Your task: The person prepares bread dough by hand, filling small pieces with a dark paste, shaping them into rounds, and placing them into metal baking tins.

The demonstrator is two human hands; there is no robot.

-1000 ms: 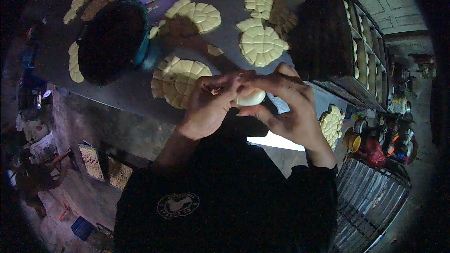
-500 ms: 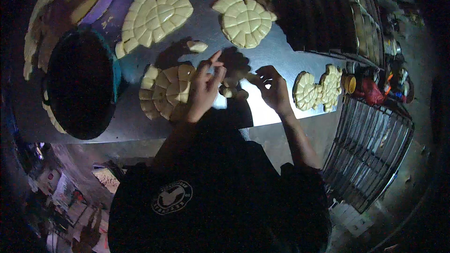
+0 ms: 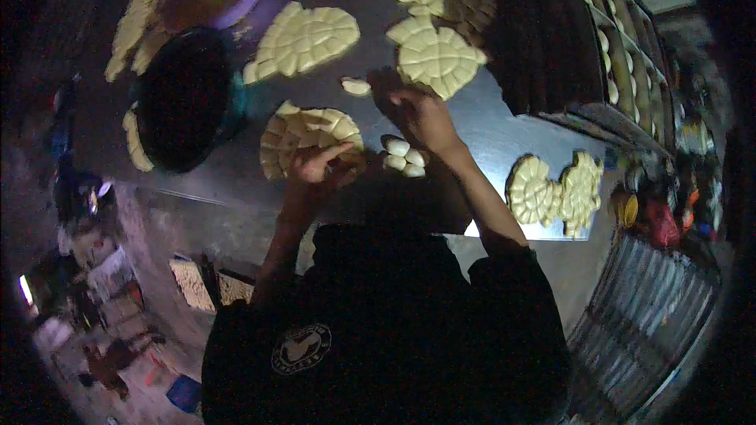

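A scored, round slab of pale dough (image 3: pixel 303 130) lies on the metal table in front of me. My left hand (image 3: pixel 317 165) is at its near right edge, index finger stretched over the dough and the other fingers curled under; whatever they pinch is hidden. Just right of the slab sits a cluster of several small dough balls (image 3: pixel 405 159). Beyond them reaches my right hand (image 3: pixel 425 120), its fingertips blurred and lost in shadow. A loose dough piece (image 3: pixel 356 86) lies to the left of those fingertips.
Scored dough slabs lie beyond my hands (image 3: pixel 303 38), (image 3: pixel 439 59) and at the right (image 3: pixel 531 189). A dark tub (image 3: pixel 189 102) and a purple basin (image 3: pixel 244 0) stand left. A rack of dough pieces (image 3: pixel 630 63) rises far right, with a slatted rack (image 3: pixel 654 299) below.
My right hand has moved from right of the dough balls to beyond them. My left hand has drawn back onto the slab's near right edge. The view has shifted.
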